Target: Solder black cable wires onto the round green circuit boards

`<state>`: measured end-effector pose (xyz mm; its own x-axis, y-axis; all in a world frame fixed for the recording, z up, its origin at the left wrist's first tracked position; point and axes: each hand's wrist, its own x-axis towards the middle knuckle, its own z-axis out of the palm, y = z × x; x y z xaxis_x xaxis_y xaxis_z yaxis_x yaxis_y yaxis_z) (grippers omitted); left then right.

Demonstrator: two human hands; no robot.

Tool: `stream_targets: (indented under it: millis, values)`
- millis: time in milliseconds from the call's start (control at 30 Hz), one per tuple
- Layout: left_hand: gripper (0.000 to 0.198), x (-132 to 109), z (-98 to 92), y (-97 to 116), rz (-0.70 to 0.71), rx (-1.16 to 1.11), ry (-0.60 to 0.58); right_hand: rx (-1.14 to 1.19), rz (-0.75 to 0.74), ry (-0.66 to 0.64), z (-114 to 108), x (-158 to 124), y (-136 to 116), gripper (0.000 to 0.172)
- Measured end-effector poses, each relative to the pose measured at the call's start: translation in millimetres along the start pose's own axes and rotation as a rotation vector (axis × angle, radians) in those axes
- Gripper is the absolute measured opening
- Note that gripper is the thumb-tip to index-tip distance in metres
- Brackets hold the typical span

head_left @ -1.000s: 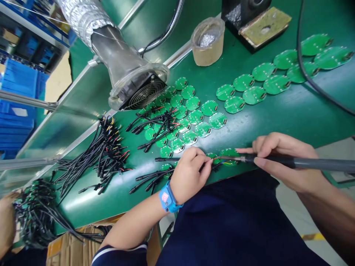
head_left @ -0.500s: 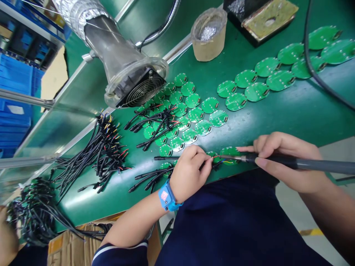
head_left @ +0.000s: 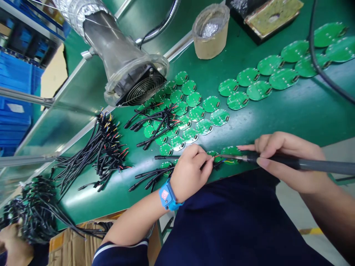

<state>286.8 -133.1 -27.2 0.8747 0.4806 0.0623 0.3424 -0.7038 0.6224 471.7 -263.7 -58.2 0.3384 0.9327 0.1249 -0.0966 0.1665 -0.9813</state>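
While the left hand (head_left: 191,171) pinches a wire lead (head_left: 215,157), steadying it against the round board (head_left: 232,150) beside its fingertips (head_left: 206,164), the right hand (head_left: 283,159) grips the soldering iron (head_left: 305,164) pen-fashion. Tip meets lead between the hands.

Our soldering iron (head_left: 299,163) runs off the right edge. Our left hand (head_left: 191,171) hides most of the thin wire (head_left: 217,157) it pinches.

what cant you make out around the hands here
Head view only:
- Where the left hand grips the cable: hidden by its fingers.
- Whether the soldering iron tip touches the circuit board: too small.
- The iron's rear end: cut off by the right edge, past the right hand.
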Motion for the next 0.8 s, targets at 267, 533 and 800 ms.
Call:
stream_targets:
  millis: [267, 533, 800]
  values:
    - [0.013, 0.8, 0.1, 0.1, 0.0, -0.003, -0.01, 0.083, -0.047, 0.064, -1.8, -0.8, 1.4, 0.015]
    - [0.014, 0.2, 0.4, -0.5, -0.005, 0.002, -0.016, 0.095, -0.021, 0.078, -1.5, 1.5, 0.7, 0.011]
    - [0.012, -1.3, 1.1, -1.7, 0.005, 0.001, -0.004, 0.029, 0.049, 0.038, -2.2, 3.6, 0.7, 0.012]
